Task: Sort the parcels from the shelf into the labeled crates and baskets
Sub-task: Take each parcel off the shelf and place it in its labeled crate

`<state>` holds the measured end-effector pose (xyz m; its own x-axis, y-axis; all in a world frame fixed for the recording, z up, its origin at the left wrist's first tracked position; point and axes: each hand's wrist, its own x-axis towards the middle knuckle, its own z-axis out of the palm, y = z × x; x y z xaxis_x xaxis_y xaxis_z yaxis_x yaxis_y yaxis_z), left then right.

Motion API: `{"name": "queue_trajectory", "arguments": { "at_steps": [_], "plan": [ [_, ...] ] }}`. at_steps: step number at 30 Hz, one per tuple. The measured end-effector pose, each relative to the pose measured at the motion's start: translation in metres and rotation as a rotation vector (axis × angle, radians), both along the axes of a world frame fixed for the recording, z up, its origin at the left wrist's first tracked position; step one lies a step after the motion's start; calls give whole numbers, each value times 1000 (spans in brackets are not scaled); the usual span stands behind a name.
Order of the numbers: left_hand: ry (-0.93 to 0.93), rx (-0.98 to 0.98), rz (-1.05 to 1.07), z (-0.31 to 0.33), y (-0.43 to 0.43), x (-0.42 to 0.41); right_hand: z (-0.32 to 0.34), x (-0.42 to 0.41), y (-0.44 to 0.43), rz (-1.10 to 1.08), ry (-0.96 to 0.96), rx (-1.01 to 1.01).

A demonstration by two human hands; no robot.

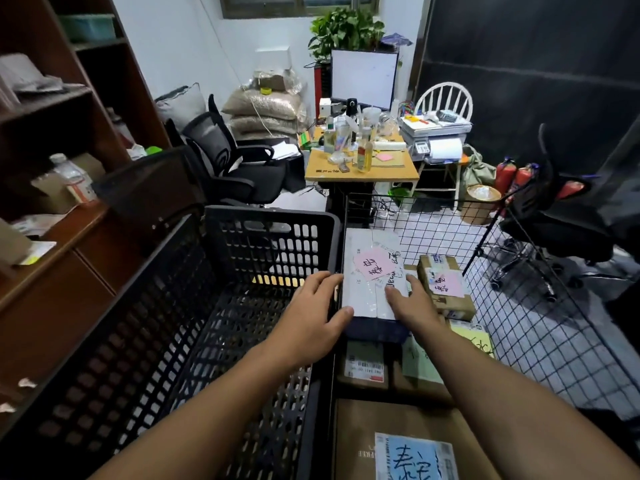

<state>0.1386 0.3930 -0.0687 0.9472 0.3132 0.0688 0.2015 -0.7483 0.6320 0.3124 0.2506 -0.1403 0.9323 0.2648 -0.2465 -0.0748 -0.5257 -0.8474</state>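
A long white parcel (369, 289) with a pink handwritten note on top lies in the black wire basket (540, 327), over other boxes. My left hand (317, 306) holds its left edge, thumb on the near corner. My right hand (414, 301) grips its right side, fingers spread over the top. A brown parcel with a pink note (446, 289) sits just right of it. A big brown box with a blue note (405, 445) lies nearest me. The black plastic crate (242, 237) stands on the left, with a yellow label showing through its far wall.
A brown shelf unit (52, 140) with papers, a bottle and boxes stands at the left. Beyond the crates are black office chairs (235, 157), a cluttered desk (360, 161), a printer on a white chair, and red extinguishers (509, 174).
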Motion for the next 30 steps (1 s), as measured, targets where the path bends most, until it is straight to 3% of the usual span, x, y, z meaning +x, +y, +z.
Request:
{"name": "queue_trajectory", "arguments": {
  "at_steps": [11,19,30],
  "plan": [
    [-141,311,-209,26,22,3,75,-57,-43,300,-684,-768],
    [-162,519,-523,41,-2,-6,107,-170,-88,35,-623,-941],
    [-306,408,-1001,60,-122,-85,121,-373,-172,-495,-372,-1078]
  ]
}}
